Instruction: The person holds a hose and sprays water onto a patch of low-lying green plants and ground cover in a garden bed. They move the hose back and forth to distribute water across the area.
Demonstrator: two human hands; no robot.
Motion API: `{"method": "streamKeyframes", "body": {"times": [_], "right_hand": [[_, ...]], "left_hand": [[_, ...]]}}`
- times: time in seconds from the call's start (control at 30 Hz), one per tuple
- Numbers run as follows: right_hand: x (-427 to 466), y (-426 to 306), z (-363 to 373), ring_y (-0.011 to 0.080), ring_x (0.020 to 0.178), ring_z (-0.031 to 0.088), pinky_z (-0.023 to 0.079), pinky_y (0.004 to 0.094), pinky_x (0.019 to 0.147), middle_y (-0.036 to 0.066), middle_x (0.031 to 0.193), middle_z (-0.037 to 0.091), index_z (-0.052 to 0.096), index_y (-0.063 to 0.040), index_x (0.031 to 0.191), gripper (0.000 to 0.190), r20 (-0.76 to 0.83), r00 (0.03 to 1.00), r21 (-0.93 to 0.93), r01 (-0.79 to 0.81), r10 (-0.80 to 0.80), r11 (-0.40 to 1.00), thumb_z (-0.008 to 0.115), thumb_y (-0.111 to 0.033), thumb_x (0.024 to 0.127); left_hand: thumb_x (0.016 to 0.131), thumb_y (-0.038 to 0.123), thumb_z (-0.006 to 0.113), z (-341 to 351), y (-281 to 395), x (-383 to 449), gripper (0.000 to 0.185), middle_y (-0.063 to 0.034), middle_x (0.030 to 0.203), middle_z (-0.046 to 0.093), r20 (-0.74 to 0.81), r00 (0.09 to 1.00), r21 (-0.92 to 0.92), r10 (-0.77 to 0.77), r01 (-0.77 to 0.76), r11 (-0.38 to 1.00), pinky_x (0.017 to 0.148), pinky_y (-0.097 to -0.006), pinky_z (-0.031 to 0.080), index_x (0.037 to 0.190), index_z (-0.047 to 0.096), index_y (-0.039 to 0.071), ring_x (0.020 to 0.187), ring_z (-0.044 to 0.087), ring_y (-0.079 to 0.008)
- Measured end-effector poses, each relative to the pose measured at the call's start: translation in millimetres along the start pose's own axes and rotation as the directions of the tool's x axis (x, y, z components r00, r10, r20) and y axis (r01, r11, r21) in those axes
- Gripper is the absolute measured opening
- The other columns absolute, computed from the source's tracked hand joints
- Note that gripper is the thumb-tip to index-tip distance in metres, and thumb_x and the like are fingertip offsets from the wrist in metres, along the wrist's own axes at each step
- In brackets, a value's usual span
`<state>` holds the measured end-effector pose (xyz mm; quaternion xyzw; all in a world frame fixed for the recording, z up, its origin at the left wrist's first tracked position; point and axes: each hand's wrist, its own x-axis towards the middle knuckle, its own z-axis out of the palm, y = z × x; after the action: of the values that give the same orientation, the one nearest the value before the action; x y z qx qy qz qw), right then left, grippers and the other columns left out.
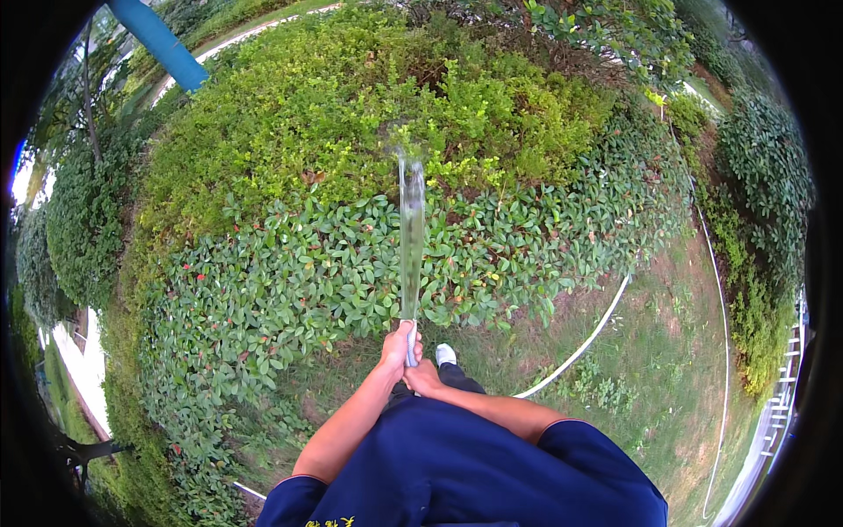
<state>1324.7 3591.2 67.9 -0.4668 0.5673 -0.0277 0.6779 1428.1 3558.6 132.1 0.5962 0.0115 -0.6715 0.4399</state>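
My left hand is wrapped around the end of a pale, ribbed-looking hose, near its mouth. Just behind and to the right, my right hand grips the same hose lower down. A clear stream of water shoots from the mouth, away from me. It passes over a broad-leaved green hedge and reaches the small-leaved, yellow-green shrubs behind it. Where the hose runs below my hands, my body hides it.
A white stretch of hose curves over the grass at my right. Farther right lies a thinner white line. A blue post or wrapped trunk rises at upper left. Dense bushes stand left. My white shoe is beside the hedge.
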Motion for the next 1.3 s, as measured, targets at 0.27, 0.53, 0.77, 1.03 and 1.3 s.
{"method": "streamKeyframes", "body": {"times": [0.27, 0.53, 0.77, 1.03, 1.3], "right_hand": [[18.0, 20.3, 10.8, 0.0183, 0.046, 0.054, 0.038, 0.0327, 0.044, 0.006, 0.053, 0.055, 0.055, -0.005, 0.058, 0.020, -0.021, 1.000, -0.014, 0.023, -0.023, 1.000, 0.057, -0.020, 0.070], [11.5, -0.7, 16.9, 0.0202, 0.046, 0.055, 0.039, 0.0341, 0.045, 0.008, 0.054, 0.056, 0.057, -0.004, 0.059, 0.022, -0.007, 1.000, -0.139, -0.016, 0.015, 0.990, 0.060, -0.023, 0.070], [12.2, 0.7, 21.9, 0.0203, 0.047, 0.054, 0.038, 0.0343, 0.045, 0.007, 0.055, 0.056, 0.057, -0.003, 0.061, 0.022, 0.003, 1.000, -0.134, 0.008, -0.007, 0.991, 0.061, -0.023, 0.070], [17.1, 5.9, 22.3, 0.0188, 0.047, 0.054, 0.037, 0.0339, 0.044, 0.006, 0.055, 0.056, 0.055, -0.005, 0.060, 0.023, 0.014, 1.000, -0.172, -0.010, 0.013, 0.985, 0.060, -0.024, 0.072], [8.0, -2.1, 18.6, 0.0202, 0.049, 0.056, 0.039, 0.0342, 0.045, 0.008, 0.056, 0.057, 0.056, -0.004, 0.060, 0.025, 0.044, 0.999, -0.150, -0.004, 0.011, 0.989, 0.060, -0.025, 0.072]], "left_hand": [[0.092, 0.041, 0.048, -8.2, -6.7, -1.5, 0.039, -0.0065, 0.054, 0.051, -0.041, 0.998, -0.065, 0.055, -0.058, 0.996, 0.042, -0.0317, 0.041, 0.081, 0.053, 0.004, 0.044, 0.048, -0.0185], [0.093, 0.041, 0.046, -23.6, -2.5, -10.2, 0.040, -0.0071, 0.054, 0.051, -0.084, 0.994, -0.136, 0.066, -0.077, 0.988, 0.044, -0.0326, 0.043, 0.079, 0.053, 0.005, 0.045, 0.049, -0.0201], [0.094, 0.041, 0.044, -27.9, -0.7, -13.8, 0.039, -0.0076, 0.054, 0.050, -0.101, 0.992, -0.146, 0.074, -0.088, 0.985, 0.045, -0.0337, 0.043, 0.079, 0.052, 0.005, 0.045, 0.048, -0.0213], [0.095, 0.041, 0.043, -29.2, -4.0, -9.9, 0.039, -0.0077, 0.054, 0.050, -0.095, 0.994, -0.146, 0.062, -0.075, 0.986, 0.046, -0.0342, 0.043, 0.079, 0.051, 0.006, 0.046, 0.048, -0.0219], [0.095, 0.041, 0.042, -31.5, -6.2, -10.2, 0.040, -0.0079, 0.054, 0.050, -0.094, 0.994, -0.151, 0.061, -0.074, 0.986, 0.046, -0.0348, 0.043, 0.079, 0.051, 0.006, 0.046, 0.048, -0.0224]]}}
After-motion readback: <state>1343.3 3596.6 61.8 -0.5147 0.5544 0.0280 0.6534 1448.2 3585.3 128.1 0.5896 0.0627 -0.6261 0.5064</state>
